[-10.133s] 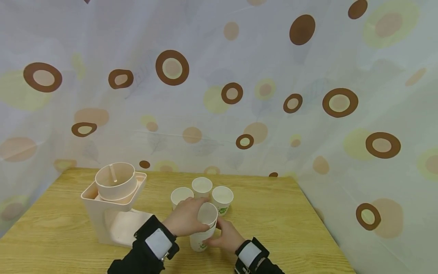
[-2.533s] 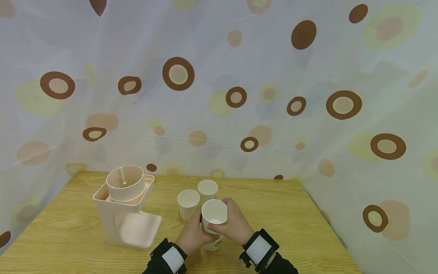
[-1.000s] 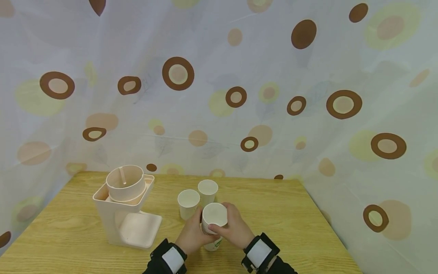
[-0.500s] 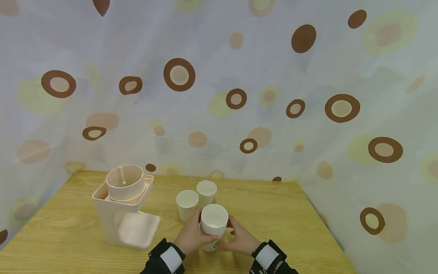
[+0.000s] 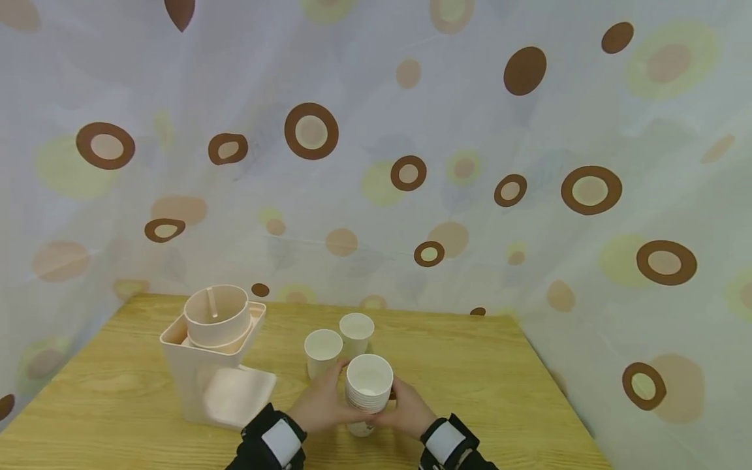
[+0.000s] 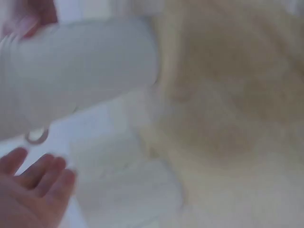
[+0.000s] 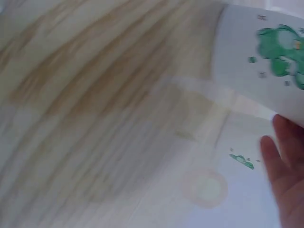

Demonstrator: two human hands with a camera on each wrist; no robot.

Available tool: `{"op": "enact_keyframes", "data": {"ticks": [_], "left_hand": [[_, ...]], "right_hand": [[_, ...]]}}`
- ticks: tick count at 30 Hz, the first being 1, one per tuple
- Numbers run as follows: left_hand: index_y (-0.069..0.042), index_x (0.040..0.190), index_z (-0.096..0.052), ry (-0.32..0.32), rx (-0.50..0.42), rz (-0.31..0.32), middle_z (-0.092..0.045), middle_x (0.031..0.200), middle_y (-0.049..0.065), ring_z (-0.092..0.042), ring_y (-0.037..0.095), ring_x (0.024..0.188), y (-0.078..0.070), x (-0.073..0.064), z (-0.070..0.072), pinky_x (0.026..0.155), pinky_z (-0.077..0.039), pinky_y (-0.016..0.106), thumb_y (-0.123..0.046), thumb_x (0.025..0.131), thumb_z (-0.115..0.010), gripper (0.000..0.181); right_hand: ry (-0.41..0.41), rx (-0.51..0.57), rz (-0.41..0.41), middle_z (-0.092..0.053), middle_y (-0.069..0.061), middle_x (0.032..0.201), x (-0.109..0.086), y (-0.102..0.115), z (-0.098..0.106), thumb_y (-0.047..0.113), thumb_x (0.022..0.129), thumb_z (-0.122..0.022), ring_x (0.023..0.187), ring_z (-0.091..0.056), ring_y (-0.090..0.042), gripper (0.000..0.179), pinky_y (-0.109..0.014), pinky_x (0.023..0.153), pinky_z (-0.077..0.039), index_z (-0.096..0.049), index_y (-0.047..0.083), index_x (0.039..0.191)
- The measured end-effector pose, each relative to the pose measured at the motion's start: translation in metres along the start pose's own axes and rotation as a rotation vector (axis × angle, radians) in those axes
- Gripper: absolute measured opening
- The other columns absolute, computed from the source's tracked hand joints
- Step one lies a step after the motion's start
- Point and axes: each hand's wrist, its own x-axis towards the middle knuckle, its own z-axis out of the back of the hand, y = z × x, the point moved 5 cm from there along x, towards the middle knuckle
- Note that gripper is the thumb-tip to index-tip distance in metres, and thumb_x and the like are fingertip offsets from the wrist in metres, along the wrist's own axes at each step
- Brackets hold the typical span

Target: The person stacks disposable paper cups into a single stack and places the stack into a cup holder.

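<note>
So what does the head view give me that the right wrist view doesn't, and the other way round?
Only the head view: the beige dispenser-like stand, the left hand beside the cup stack, and the stack's open mouth.

Only the right wrist view: a large, clear green print on the stack's side, plus a smaller print on what looks like another cup.

Both: the cup stack, the right hand at it, and the wooden table. I can't tell which of the head view's two standing cups that other cup is.
</note>
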Motion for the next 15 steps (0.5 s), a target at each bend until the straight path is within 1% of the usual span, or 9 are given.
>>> {"op": "enact_keyframes", "data": {"ticks": [1, 2, 4, 5, 7, 8, 9, 11, 15], "left_hand": [[0.0, 0.133, -0.04, -0.005, 0.034, 0.006, -0.051, 0.129, 0.019, -0.051, 0.035, 0.117, -0.001, 0.0, 0.007, 0.095, -0.041, 0.056, -0.026, 0.071, -0.078, 0.077], [-0.001, 0.131, -0.043, -0.029, 0.069, 0.017, -0.053, 0.127, 0.018, -0.052, 0.034, 0.115, -0.003, 0.001, 0.015, 0.093, -0.043, 0.054, -0.02, 0.071, -0.076, 0.071], [0.0, 0.126, -0.05, -0.131, 0.136, 0.034, -0.057, 0.121, 0.017, -0.055, 0.033, 0.109, -0.007, 0.004, 0.032, 0.089, -0.046, 0.05, -0.011, 0.07, -0.072, 0.061], [0.0, 0.122, -0.053, -0.197, 0.164, 0.047, -0.059, 0.117, 0.017, -0.057, 0.033, 0.105, -0.009, 0.006, 0.04, 0.087, -0.047, 0.049, -0.007, 0.069, -0.071, 0.056], [0.001, 0.118, -0.055, -0.325, 0.222, 0.083, -0.06, 0.113, 0.018, -0.056, 0.034, 0.103, -0.011, 0.012, 0.052, 0.085, -0.048, 0.048, -0.008, 0.07, -0.073, 0.052], [0.002, 0.118, -0.055, -0.373, 0.256, 0.105, -0.058, 0.113, 0.02, -0.055, 0.035, 0.104, -0.011, 0.014, 0.055, 0.086, -0.048, 0.048, -0.012, 0.07, -0.076, 0.054], [0.004, 0.119, -0.054, -0.407, 0.288, 0.123, -0.057, 0.114, 0.022, -0.054, 0.037, 0.105, -0.01, 0.017, 0.057, 0.086, -0.048, 0.049, -0.016, 0.069, -0.079, 0.058], [0.007, 0.12, -0.051, -0.436, 0.352, 0.172, -0.053, 0.115, 0.027, -0.051, 0.041, 0.106, -0.006, 0.023, 0.057, 0.085, -0.047, 0.051, -0.025, 0.066, -0.083, 0.07], [0.01, 0.125, -0.046, -0.419, 0.429, 0.301, -0.048, 0.12, 0.031, -0.047, 0.045, 0.109, 0.009, 0.033, 0.052, 0.085, -0.046, 0.054, -0.04, 0.062, -0.084, 0.089]], "right_hand": [[-0.007, -0.004, 0.0, -0.058, -0.011, 0.124, 0.0, -0.001, 0.0, 0.024, 0.073, -0.079, 0.11, -0.056, -0.026, 0.072, -0.039, 0.089, -0.046, -0.044, 0.002, 0.132], [-0.014, -0.005, 0.0, -0.058, -0.01, 0.124, -0.001, -0.001, 0.0, 0.024, 0.073, -0.079, 0.111, -0.056, -0.027, 0.072, -0.041, 0.09, -0.046, -0.045, 0.003, 0.132], [-0.031, -0.015, 0.002, -0.059, -0.01, 0.123, -0.001, -0.002, 0.0, 0.024, 0.072, -0.079, 0.112, -0.056, -0.028, 0.071, -0.045, 0.093, -0.044, -0.046, 0.003, 0.131], [-0.04, -0.02, 0.002, -0.059, -0.01, 0.123, -0.002, -0.002, 0.001, 0.024, 0.072, -0.079, 0.112, -0.056, -0.028, 0.071, -0.047, 0.093, -0.044, -0.046, 0.003, 0.13], [-0.055, -0.03, 0.007, -0.059, -0.01, 0.123, -0.002, -0.002, 0.002, 0.023, 0.072, -0.08, 0.112, -0.056, -0.029, 0.07, -0.048, 0.094, -0.043, -0.046, 0.003, 0.13], [-0.059, -0.032, 0.011, -0.06, -0.01, 0.123, -0.003, -0.002, 0.002, 0.023, 0.071, -0.08, 0.112, -0.056, -0.028, 0.07, -0.047, 0.094, -0.044, -0.046, 0.003, 0.13], [-0.061, -0.038, 0.015, -0.06, -0.009, 0.122, -0.003, -0.002, 0.002, 0.023, 0.071, -0.08, 0.112, -0.056, -0.027, 0.07, -0.046, 0.094, -0.044, -0.047, 0.003, 0.129], [-0.058, -0.044, 0.025, -0.06, -0.008, 0.122, -0.003, -0.002, 0.001, 0.023, 0.071, -0.079, 0.111, -0.057, -0.024, 0.069, -0.043, 0.093, -0.045, -0.047, 0.004, 0.129], [-0.046, -0.057, 0.042, -0.061, -0.007, 0.121, -0.001, -0.001, -0.003, 0.024, 0.072, -0.079, 0.11, -0.058, -0.02, 0.067, -0.037, 0.092, -0.046, -0.048, 0.004, 0.129]]}}
